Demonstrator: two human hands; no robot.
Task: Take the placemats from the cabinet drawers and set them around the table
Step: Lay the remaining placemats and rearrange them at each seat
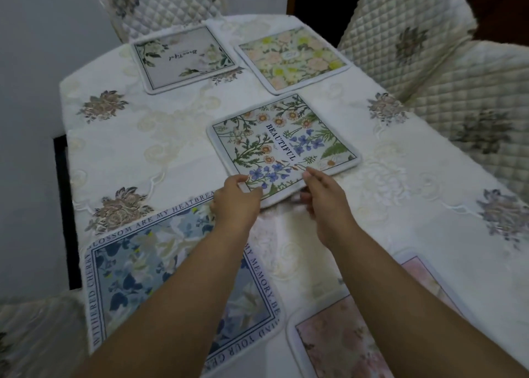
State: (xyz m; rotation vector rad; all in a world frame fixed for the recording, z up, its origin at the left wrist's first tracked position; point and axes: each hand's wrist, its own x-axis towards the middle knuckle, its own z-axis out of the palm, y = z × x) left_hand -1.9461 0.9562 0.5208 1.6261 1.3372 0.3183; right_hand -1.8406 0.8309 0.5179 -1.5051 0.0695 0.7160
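Note:
A floral placemat printed "BEAUTIFUL" (286, 143) lies askew near the middle of the table (160, 137). My left hand (234, 203) pinches its near corner, thumb on top. My right hand (320, 200) hovers at the same near edge with fingers spread and relaxed, fingertips at the mat's border. Other placemats lie around: a grey one with leaves (183, 60) and a yellow-pink flowered one (292, 60) at the far end, a blue one with lettering (177, 286) near left under my left forearm, and a pink one (357, 334) near right.
An embroidered cream tablecloth covers the table. Quilted chairs stand at the far end (160, 2), along the right side (406, 34) and at the near left (37, 332). A pale wall runs close along the left edge.

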